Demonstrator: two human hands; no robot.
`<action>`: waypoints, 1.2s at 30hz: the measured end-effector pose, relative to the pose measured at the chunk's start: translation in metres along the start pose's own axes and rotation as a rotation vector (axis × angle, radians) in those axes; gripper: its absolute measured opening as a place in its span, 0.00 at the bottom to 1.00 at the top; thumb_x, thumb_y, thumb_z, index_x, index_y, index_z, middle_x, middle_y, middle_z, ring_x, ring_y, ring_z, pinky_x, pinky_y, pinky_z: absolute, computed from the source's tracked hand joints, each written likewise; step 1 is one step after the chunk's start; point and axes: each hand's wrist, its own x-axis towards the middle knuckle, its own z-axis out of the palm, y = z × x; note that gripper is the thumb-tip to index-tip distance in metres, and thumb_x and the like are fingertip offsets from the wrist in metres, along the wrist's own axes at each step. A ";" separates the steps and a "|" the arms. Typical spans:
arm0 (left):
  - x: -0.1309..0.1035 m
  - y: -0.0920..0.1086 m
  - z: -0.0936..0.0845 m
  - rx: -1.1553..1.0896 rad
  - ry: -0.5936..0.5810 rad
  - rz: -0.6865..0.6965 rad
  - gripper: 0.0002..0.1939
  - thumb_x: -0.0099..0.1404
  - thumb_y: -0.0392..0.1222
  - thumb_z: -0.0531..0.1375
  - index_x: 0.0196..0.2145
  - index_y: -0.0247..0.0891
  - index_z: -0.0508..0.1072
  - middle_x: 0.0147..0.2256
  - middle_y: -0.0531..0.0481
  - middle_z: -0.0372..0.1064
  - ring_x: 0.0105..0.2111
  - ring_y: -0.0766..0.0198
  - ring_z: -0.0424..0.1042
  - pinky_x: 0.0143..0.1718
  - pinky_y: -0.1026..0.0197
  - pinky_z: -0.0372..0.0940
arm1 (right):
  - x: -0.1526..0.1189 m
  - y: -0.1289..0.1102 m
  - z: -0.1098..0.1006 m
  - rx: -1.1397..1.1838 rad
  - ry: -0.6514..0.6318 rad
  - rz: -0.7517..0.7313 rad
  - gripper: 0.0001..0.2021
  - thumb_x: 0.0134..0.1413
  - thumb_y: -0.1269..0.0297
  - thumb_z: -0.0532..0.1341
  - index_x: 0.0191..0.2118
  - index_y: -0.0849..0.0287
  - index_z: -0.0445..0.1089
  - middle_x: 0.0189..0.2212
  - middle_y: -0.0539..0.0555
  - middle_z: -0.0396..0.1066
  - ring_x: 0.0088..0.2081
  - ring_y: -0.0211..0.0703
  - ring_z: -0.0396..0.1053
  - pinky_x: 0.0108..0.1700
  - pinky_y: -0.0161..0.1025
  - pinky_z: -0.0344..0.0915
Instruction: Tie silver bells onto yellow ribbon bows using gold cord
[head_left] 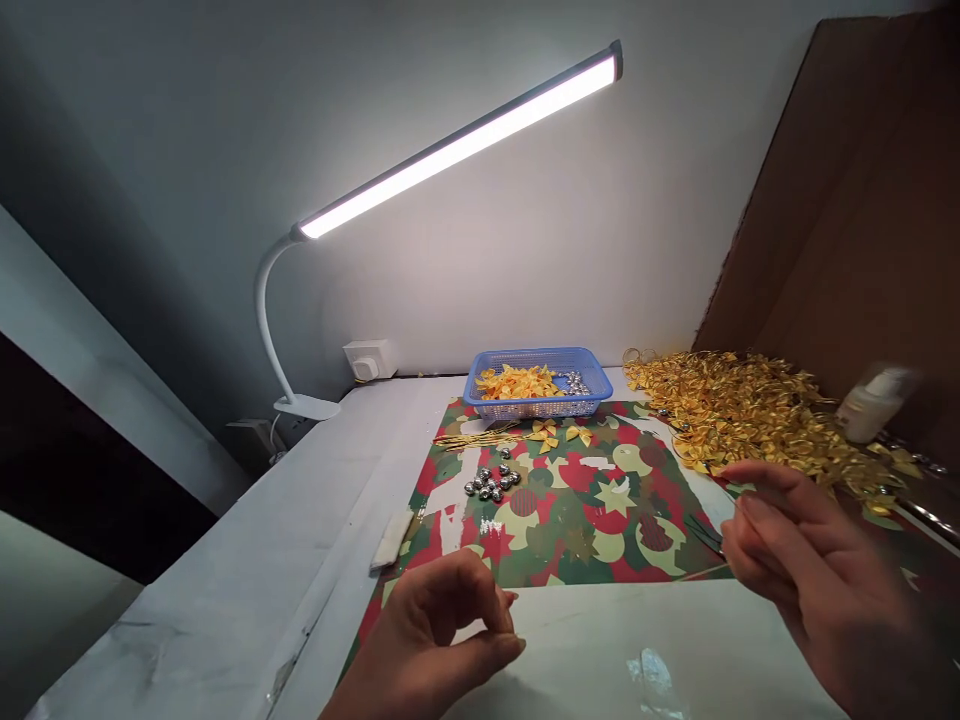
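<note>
My left hand (454, 630) is at the lower centre above a pale sheet, thumb and fingertips pressed together; whatever they pinch is hidden or too small to name. On the right, my right hand (799, 560) is closed in a pinch, slightly blurred. A thin gold cord (705, 574) runs to its curled fingers and appears to be held there. Beyond the hands, several small silver bells (491, 484) lie on a patterned red and green mat (555, 520). Yellow ribbon bows (547, 436) and a bundle of gold cords (476, 440) lie farther back.
A blue basket (538, 408) with yellow bows and silver bells stands by the wall. To its right is a heap of gold bows (742, 410), beside a white bottle (870, 405) and cardboard (840, 200). A lit lamp (465, 145) reaches overhead. Dark-handled scissors or pliers lie near my right hand.
</note>
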 end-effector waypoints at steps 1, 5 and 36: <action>0.000 0.000 -0.001 0.011 -0.022 -0.001 0.09 0.49 0.32 0.71 0.19 0.38 0.74 0.21 0.56 0.71 0.26 0.64 0.69 0.47 0.53 0.67 | 0.001 0.000 -0.001 -0.012 0.003 -0.009 0.14 0.57 0.50 0.64 0.43 0.52 0.70 0.18 0.42 0.49 0.21 0.31 0.47 0.23 0.29 0.47; 0.001 -0.001 -0.005 0.046 -0.112 -0.006 0.08 0.52 0.33 0.70 0.22 0.39 0.75 0.23 0.56 0.71 0.27 0.64 0.69 0.52 0.50 0.66 | 0.001 0.002 -0.006 -0.089 0.012 -0.031 0.13 0.59 0.51 0.62 0.44 0.51 0.69 0.18 0.42 0.51 0.21 0.32 0.48 0.24 0.31 0.48; 0.201 0.015 0.059 1.185 -0.168 0.288 0.14 0.69 0.42 0.61 0.51 0.38 0.72 0.52 0.44 0.72 0.46 0.53 0.75 0.45 0.46 0.72 | 0.024 0.085 -0.072 -1.280 0.156 -0.340 0.17 0.63 0.54 0.51 0.44 0.56 0.73 0.38 0.56 0.76 0.29 0.48 0.77 0.23 0.38 0.65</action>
